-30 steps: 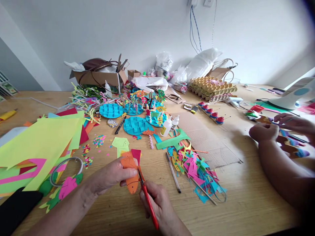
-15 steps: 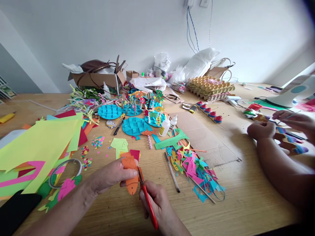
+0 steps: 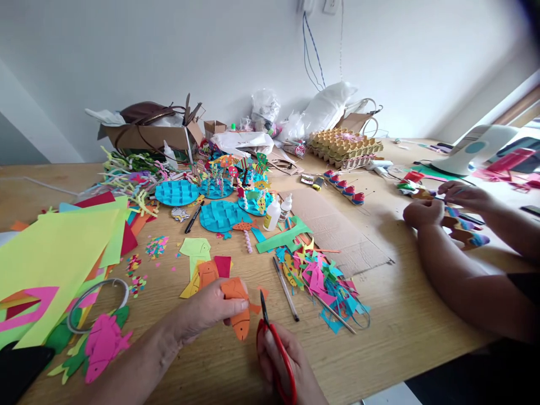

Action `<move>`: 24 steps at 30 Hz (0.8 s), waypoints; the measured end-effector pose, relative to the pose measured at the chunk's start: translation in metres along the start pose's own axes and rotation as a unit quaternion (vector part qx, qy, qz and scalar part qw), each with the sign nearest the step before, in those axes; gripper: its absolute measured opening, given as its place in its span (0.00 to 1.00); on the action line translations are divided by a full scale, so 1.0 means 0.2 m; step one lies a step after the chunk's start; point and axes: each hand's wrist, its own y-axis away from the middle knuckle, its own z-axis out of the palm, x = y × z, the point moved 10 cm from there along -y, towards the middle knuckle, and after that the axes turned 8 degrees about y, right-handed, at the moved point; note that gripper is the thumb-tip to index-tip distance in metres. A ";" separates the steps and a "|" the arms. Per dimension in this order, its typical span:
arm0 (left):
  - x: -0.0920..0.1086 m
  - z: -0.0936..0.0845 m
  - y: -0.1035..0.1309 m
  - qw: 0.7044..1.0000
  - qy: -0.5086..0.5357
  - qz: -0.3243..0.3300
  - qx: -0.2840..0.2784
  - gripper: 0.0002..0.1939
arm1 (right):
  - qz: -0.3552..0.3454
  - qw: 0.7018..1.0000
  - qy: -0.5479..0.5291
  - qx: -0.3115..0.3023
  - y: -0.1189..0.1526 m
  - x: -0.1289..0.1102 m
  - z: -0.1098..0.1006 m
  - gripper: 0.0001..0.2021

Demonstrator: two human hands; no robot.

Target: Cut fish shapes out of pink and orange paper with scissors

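Note:
Pinched in my left hand (image 3: 211,309) is an orange paper fish (image 3: 241,323) with a drawn eye and gill line. My right hand (image 3: 282,351) grips red-handled scissors (image 3: 283,360), their blades pointing up and away, a little right of the fish and apart from it. A small orange scrap (image 3: 255,308) shows between fish and blades. Just beyond my left hand lie another orange paper piece (image 3: 207,274) with drawn lines, a dark red piece (image 3: 223,266) and a pale green piece (image 3: 194,247). Pink and green cut fish (image 3: 103,343) lie left of my forearm.
Coloured sheets (image 3: 76,236) and a tape roll (image 3: 98,304) lie left. Ahead are blue discs (image 3: 225,215), glue bottles (image 3: 272,215) and a marker (image 3: 194,218). A pen (image 3: 286,289) and paper scraps (image 3: 320,270) lie right, near cardboard (image 3: 333,230). A co-worker's hands (image 3: 426,214) work at far right.
The scissors have come away from the orange fish, and their handles have spread. An orange scrap now shows beside the blades. The whole view has shifted slightly to the right.

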 end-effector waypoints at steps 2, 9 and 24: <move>0.03 -0.04 0.01 0.999 -0.019 0.013 0.030 0.09 | -0.003 1.000 0.008 0.011 0.01 -0.02 -0.04 0.25; 0.10 -0.10 0.04 0.992 -0.107 0.024 0.067 0.08 | -0.091 0.992 0.071 0.057 -0.03 -0.27 -0.17 0.20; 0.23 -0.16 0.12 0.976 -0.167 0.106 0.096 0.05 | -0.151 0.982 0.113 0.018 -0.27 -0.62 -0.01 0.09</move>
